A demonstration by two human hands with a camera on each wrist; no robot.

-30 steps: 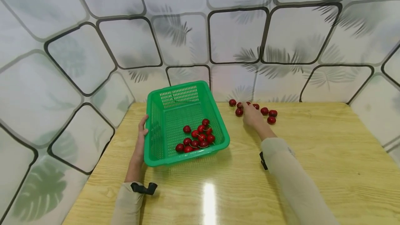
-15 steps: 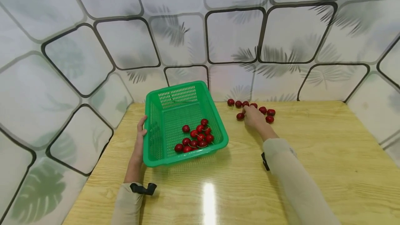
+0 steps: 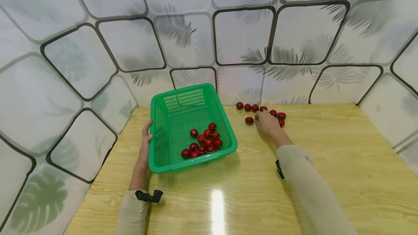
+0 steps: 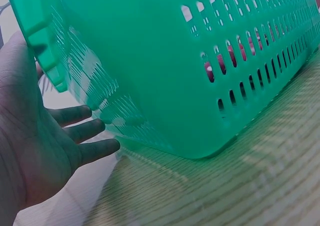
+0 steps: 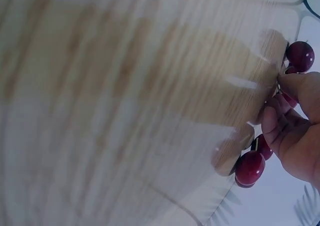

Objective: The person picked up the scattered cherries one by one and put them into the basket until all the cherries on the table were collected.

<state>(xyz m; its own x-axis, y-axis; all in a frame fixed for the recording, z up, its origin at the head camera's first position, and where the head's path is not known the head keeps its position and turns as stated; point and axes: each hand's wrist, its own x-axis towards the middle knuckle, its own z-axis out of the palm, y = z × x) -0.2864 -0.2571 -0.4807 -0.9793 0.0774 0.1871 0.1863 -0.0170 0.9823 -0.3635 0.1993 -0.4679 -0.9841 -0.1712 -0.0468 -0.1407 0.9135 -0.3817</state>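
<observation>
A green plastic basket [image 3: 192,113] stands on the wooden table, with several red cherries [image 3: 201,148] gathered toward its near right corner. At its left side my left hand [image 3: 144,146] holds the rim. In the left wrist view the other fingers [image 4: 82,131] of that hand extend straight beside the basket wall [image 4: 150,70]. To the right of the basket, my right hand [image 3: 268,123] pinches at a cherry [image 5: 289,99] with thumb and fingertips, partly hidden behind the thumb. A loose cherry [image 3: 249,120] lies just left of the fingertips.
Several more cherries [image 3: 248,107] lie in a row along the table's back edge, around and behind the right hand. The patterned wall covering [image 3: 241,35] rises directly behind the wooden table [image 3: 254,191].
My right hand has drawn slightly back toward me from the row. The loose cherry left of its fingertips has shifted away from the row. My left hand stays on the rim.
</observation>
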